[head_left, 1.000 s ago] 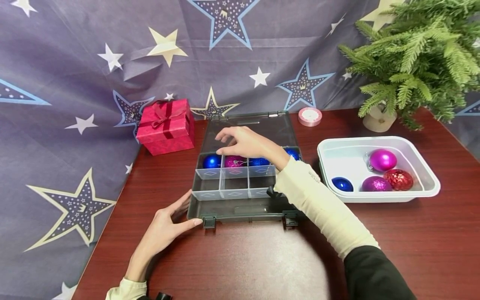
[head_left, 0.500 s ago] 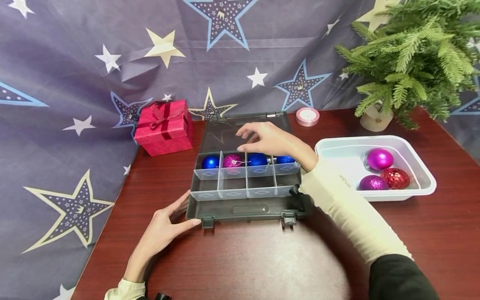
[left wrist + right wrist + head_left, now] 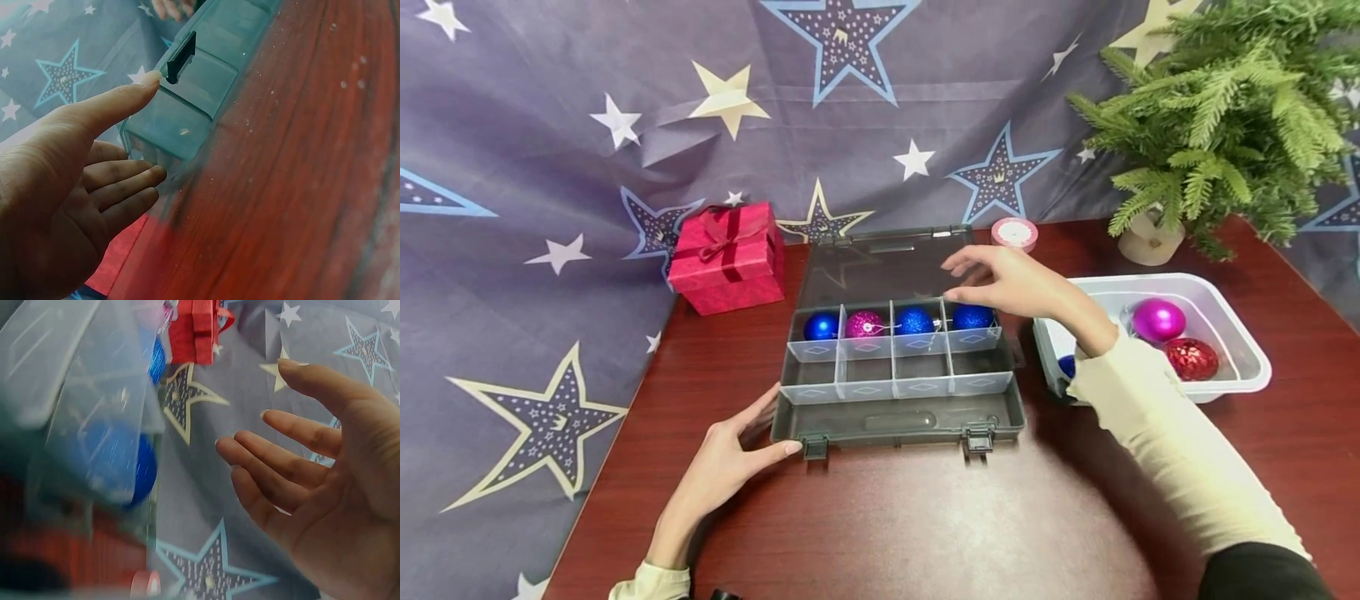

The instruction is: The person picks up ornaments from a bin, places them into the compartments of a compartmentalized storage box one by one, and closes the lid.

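Observation:
A dark translucent divided plastic box (image 3: 850, 414) lies with its lid (image 3: 872, 279) folded back. Its rear row holds a smooth blue bauble (image 3: 822, 326), a pink glitter bauble (image 3: 864, 322) and two blue glitter baubles (image 3: 914, 320). At the box's front left corner is my left hand (image 3: 722, 462), thumb at the front edge beside a latch (image 3: 181, 57), fingers along the left side. My right hand (image 3: 1018, 282), fingers loosely bent and holding nothing, hovers by the rear right compartment; the right wrist view shows its palm (image 3: 331, 531) beside a blue bauble (image 3: 140, 465).
A white tub (image 3: 1255, 379) on the right contains a magenta bauble (image 3: 1159, 320), a red one (image 3: 1192, 359) and a blue one mostly behind the sleeve. Behind stand a red gift box (image 3: 730, 258), a pink ribbon roll (image 3: 1015, 234) and a small artificial tree (image 3: 1217, 125).
My right hand has moved right across the rear compartments toward the tub, uncovering the rightmost blue bauble; its sleeve now hides the purple bauble in the tub. My left hand stays at the corner.

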